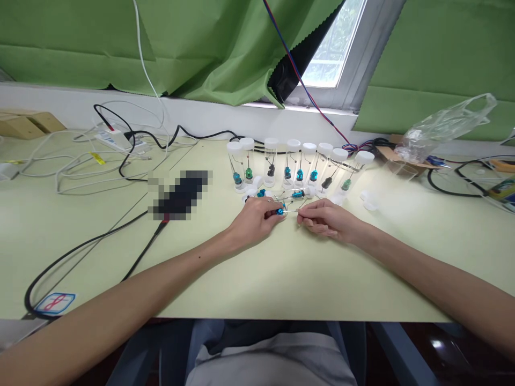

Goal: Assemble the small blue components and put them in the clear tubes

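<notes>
A pale yellow worktop (241,279) spreads below a green curtain (217,59). Toward its back, eight clear tubes (271,159) stand in a loose row, each topped by a white cap (293,143) and holding a small coloured piece. The left hand (257,215), nearly closed, pinches a small blue piece (280,212) between thumb and fingers, just in front of the tubes. The right hand (322,219), fingers curled, grips the end of a thin pale rod (290,210) reaching toward that piece.
</notes>
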Motion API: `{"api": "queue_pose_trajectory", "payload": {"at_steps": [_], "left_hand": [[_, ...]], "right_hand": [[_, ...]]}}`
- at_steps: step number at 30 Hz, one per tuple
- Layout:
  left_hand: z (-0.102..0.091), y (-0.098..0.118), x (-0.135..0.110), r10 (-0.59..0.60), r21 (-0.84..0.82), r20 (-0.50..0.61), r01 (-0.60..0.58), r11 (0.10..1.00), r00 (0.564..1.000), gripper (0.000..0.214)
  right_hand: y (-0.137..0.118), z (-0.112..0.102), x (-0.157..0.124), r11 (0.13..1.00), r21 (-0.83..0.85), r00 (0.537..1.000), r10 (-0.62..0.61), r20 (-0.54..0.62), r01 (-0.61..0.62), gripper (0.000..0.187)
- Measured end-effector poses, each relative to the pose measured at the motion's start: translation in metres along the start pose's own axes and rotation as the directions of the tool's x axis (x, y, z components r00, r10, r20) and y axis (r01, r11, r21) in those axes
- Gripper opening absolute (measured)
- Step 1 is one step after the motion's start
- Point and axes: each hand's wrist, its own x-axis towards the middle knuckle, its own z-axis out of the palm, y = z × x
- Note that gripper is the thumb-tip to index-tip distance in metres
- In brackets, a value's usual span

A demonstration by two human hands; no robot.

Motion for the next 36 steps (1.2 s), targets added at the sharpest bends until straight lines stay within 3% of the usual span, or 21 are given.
{"api": "queue_pose_trajectory", "payload": {"at_steps": [8, 17, 23, 30, 36], "left_hand": [[-0.005, 0.006, 0.002, -0.083, -0.09, 0.058, 0.088, 0.992, 0.995, 0.027], [-0.003, 0.0, 0.003, -0.166, -0.278, 0.113, 0.191, 0.941, 0.98, 0.026], [-0.005, 0.001, 0.003, -0.219, -0.35, 0.191, 0.275, 0.896, 0.957, 0.026], [-0.005, -0.001, 0.003, -0.253, -0.383, 0.202, 0.314, 0.869, 0.946, 0.026], [-0.006, -0.007, 0.005, -0.242, -0.448, 0.313, 0.368, 0.815, 0.918, 0.032]], "right_hand": [[0.002, 0.003, -0.003, 0.968, -0.173, 0.983, -0.186, 0.001, 0.183, 0.034], [0.007, 0.002, -0.002, 0.813, -0.458, 0.92, -0.392, 0.025, 0.359, 0.038], [0.009, 0.0, -0.001, 0.618, -0.662, 0.839, -0.543, 0.03, 0.424, 0.041], [0.008, 0.0, -0.002, 0.398, -0.788, 0.744, -0.66, 0.109, 0.469, 0.042], [0.015, -0.015, 0.005, -0.007, -0.853, 0.556, -0.755, 0.347, 0.522, 0.025]]}}
